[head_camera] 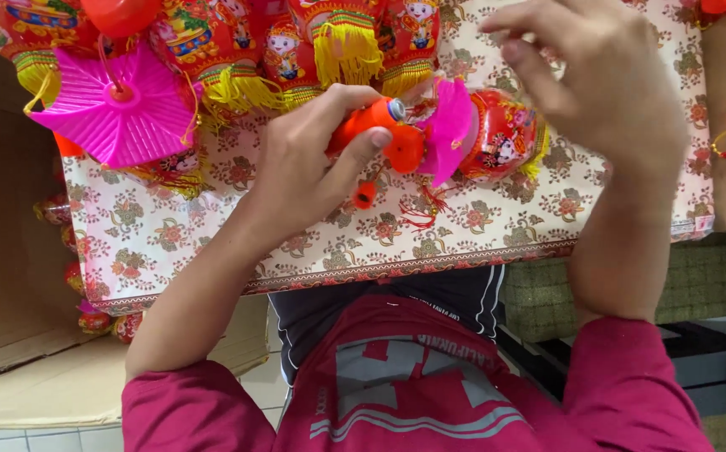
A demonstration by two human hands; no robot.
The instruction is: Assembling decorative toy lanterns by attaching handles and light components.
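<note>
Left hand grips orange handle; lantern just right.

Glossy orange plastic handle, shiny pink plastic cap, matt floral paper sheet, rough cardboard box.

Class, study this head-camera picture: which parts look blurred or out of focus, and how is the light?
Head view: the right hand is smeared by motion blur, its fingers soft-edged; the left hand gripping the orange lantern handle is sharper; the floral table cover shows clear print; light is even and soft, with no harsh shadows or strong glare.
</note>
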